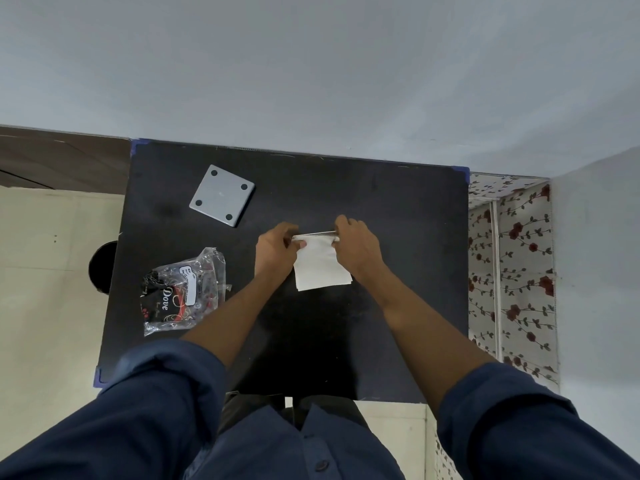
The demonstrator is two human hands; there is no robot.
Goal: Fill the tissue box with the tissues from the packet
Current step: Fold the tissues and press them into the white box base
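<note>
1. The left hand (277,249) is out over the middle of the black bench (398,271). Its fingers pinch the left top corner of a stack of white tissues (320,266).
2. The right hand (356,247) is just beside it. Its fingers pinch the right top corner of the same stack.
3. The tissues hang down from the two hands toward the person. The top edge looks thin and runs straight between the hands. The low edge is close to the bench, but I cannot tell if it touches.
4. Both arms are bare up to dark blue sleeves (166,393) that are rolled back.
5. The tissue packet (183,292) lies on the bench to the left of the hands, apart from them. It is clear crinkly plastic with black and red print and the word "Dove". It looks flat and floppy.
6. A grey square plate (221,195) with four dark dots near its corners lies flat on the far left part of the bench, well apart from the hands. It may be a part of the tissue box, but I cannot tell.
7. The bench has blue tape on its corners.
8. To the right of the bench is cloth with red flowers (516,265).
</note>
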